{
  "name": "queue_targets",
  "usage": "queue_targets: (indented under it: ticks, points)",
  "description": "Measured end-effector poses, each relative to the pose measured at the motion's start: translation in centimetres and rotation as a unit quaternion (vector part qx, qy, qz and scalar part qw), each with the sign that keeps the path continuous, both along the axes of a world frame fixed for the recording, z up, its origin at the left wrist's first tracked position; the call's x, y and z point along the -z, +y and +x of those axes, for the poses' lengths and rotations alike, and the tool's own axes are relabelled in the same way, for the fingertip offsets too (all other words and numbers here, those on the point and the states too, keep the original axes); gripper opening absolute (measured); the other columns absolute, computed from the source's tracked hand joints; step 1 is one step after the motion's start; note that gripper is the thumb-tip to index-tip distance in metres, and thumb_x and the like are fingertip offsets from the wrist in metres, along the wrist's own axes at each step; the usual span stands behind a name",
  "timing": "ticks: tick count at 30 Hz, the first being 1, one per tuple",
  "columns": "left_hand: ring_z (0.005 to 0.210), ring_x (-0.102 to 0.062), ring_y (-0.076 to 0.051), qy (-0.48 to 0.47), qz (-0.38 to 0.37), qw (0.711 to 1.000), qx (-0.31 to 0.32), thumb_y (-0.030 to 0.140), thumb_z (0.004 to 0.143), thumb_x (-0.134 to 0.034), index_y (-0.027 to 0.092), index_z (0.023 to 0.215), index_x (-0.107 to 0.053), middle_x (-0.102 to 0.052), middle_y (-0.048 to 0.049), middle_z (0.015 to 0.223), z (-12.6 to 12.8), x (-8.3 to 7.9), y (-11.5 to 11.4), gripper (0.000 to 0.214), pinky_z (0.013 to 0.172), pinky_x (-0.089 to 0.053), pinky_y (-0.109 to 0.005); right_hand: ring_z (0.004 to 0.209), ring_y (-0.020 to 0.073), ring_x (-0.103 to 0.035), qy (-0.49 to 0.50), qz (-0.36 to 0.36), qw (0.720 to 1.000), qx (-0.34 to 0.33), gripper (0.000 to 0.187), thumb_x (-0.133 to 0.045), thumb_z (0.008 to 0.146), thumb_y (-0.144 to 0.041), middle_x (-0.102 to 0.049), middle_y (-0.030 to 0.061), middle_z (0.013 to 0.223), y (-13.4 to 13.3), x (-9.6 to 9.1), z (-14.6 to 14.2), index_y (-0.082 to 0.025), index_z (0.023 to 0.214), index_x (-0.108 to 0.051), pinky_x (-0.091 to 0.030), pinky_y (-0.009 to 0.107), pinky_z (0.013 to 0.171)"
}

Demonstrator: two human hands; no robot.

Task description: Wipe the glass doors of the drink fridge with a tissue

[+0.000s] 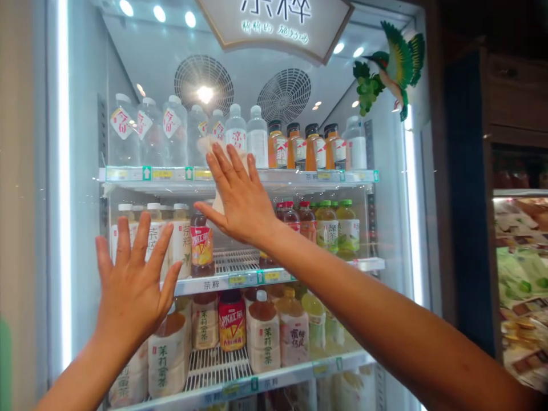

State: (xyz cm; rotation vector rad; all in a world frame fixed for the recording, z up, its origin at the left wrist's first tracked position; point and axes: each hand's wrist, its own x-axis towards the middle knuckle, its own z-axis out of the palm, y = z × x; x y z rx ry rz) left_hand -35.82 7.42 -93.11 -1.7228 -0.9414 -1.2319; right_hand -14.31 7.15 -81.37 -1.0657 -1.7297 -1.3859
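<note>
My left hand (131, 285) is raised with fingers spread, flat against or just in front of the glass door (385, 228) of a drinks fridge, at the height of the middle shelf. My right hand (237, 194) is higher, fingers stretched out, palm toward the glass near the top shelf edge (299, 177). Neither hand holds anything. Behind the glass stand clear water bottles (171, 128), orange juice bottles (299, 147), green-capped tea bottles (338, 225), a red-labelled iced tea bottle (202, 245) and pale tea bottles (263, 337).
A lit sign (274, 23) hangs at the fridge top, with a green bird decoration (391, 65) at the upper right. Two round fans (285, 94) sit on the back wall. A dark frame (466, 200) and another display (520, 274) stand to the right.
</note>
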Motion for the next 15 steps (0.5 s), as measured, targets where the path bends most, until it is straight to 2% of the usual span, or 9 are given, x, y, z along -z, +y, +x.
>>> queue_targets:
  ticks: [2, 5, 6, 7, 8, 10, 13, 14, 15]
  points:
    - [0.161, 0.002, -0.036, -0.014, -0.025, 1.000, 0.002, 0.033, 0.101, -0.046, 0.040, 0.162, 0.001, -0.001, -0.0046, 0.175, -0.2, 2.8, -0.6, 0.077, 0.126, -0.002, -0.072, 0.162, 0.0296, -0.004, -0.019, -0.016, 0.999, -0.027, 0.091, -0.037, 0.100, -0.070, -0.014, 0.0116, 0.173, -0.9, 6.9, -0.2, -0.009, 0.164, -0.017, -0.005, 0.055, 0.132]
    - [0.160, 0.005, -0.037, -0.039, -0.068, 0.997, 0.002, 0.028, 0.098, -0.050, 0.039, 0.162, -0.001, 0.000, -0.0058, 0.175, 0.2, 8.7, -1.8, 0.081, 0.124, -0.003, -0.077, 0.161, 0.0273, -0.009, -0.024, -0.055, 0.996, -0.059, 0.084, -0.042, 0.099, -0.068, -0.028, 0.0075, 0.170, -3.1, 19.2, 0.1, -0.012, 0.160, -0.031, -0.014, 0.052, 0.133]
    - [0.160, 0.008, -0.038, -0.046, -0.080, 0.996, 0.001, 0.026, 0.097, -0.051, 0.039, 0.162, -0.002, 0.002, -0.0058, 0.175, 0.5, 10.7, -2.1, 0.083, 0.123, -0.002, -0.078, 0.161, 0.0243, -0.013, -0.011, -0.065, 0.996, -0.068, 0.076, -0.043, 0.101, -0.063, -0.034, 0.0038, 0.167, -3.7, 22.3, 0.2, -0.015, 0.158, -0.037, -0.018, 0.049, 0.133]
    - [0.160, 0.009, -0.038, -0.050, -0.089, 0.995, 0.000, 0.024, 0.095, -0.053, 0.039, 0.163, -0.002, 0.004, -0.0056, 0.175, 0.9, 12.5, -2.5, 0.085, 0.122, -0.002, -0.079, 0.160, 0.0234, -0.017, 0.004, -0.074, 0.995, -0.070, 0.071, -0.044, 0.101, -0.061, -0.038, 0.0026, 0.165, -4.0, 24.3, 0.3, -0.016, 0.157, -0.040, -0.021, 0.048, 0.133]
    - [0.160, 0.009, -0.038, -0.052, -0.092, 0.994, 0.000, 0.022, 0.094, -0.053, 0.038, 0.163, -0.002, 0.005, -0.0060, 0.174, 1.4, 14.0, -2.7, 0.087, 0.123, -0.002, -0.079, 0.160, 0.0229, -0.018, 0.012, -0.077, 0.994, -0.073, 0.069, -0.045, 0.102, -0.059, -0.039, 0.0022, 0.165, -4.1, 25.1, 0.2, -0.017, 0.156, -0.041, -0.022, 0.047, 0.132]
    - [0.160, 0.009, -0.038, -0.057, -0.092, 0.994, 0.005, 0.018, 0.092, -0.054, 0.037, 0.163, -0.002, 0.007, -0.0069, 0.174, 2.6, 15.8, -2.8, 0.090, 0.123, -0.001, -0.078, 0.160, 0.0248, -0.017, 0.029, -0.076, 0.994, -0.068, 0.071, -0.044, 0.102, -0.058, -0.035, 0.0052, 0.166, -3.6, 23.6, -0.2, -0.015, 0.159, -0.036, -0.022, 0.052, 0.132]
    - [0.160, 0.014, -0.036, -0.067, -0.085, 0.994, 0.027, 0.018, 0.091, -0.056, 0.035, 0.163, -0.001, 0.011, -0.0074, 0.174, 4.4, 15.9, -2.4, 0.093, 0.123, 0.000, -0.077, 0.161, 0.0279, -0.010, 0.074, -0.062, 0.994, -0.051, 0.076, -0.040, 0.103, -0.059, -0.023, 0.0086, 0.170, -2.3, 18.7, -1.1, -0.014, 0.163, -0.025, -0.018, 0.060, 0.130]
    - [0.159, 0.015, -0.036, -0.071, -0.081, 0.994, 0.035, 0.018, 0.091, -0.056, 0.035, 0.163, 0.000, 0.012, -0.0075, 0.174, 4.9, 15.6, -2.3, 0.093, 0.123, 0.001, -0.077, 0.161, 0.0285, -0.008, 0.094, -0.061, 0.993, -0.044, 0.076, -0.039, 0.103, -0.057, -0.021, 0.0085, 0.171, -2.1, 18.0, -1.2, -0.014, 0.163, -0.023, -0.017, 0.061, 0.130]
    - [0.159, 0.015, -0.036, -0.074, -0.075, 0.994, 0.041, 0.018, 0.091, -0.056, 0.034, 0.163, -0.001, 0.013, -0.0077, 0.173, 5.4, 15.4, -2.3, 0.093, 0.123, 0.001, -0.077, 0.162, 0.0291, -0.007, 0.112, -0.060, 0.991, -0.038, 0.075, -0.040, 0.104, -0.055, -0.020, 0.0083, 0.171, -2.1, 18.3, -1.1, -0.014, 0.164, -0.022, -0.017, 0.062, 0.130]
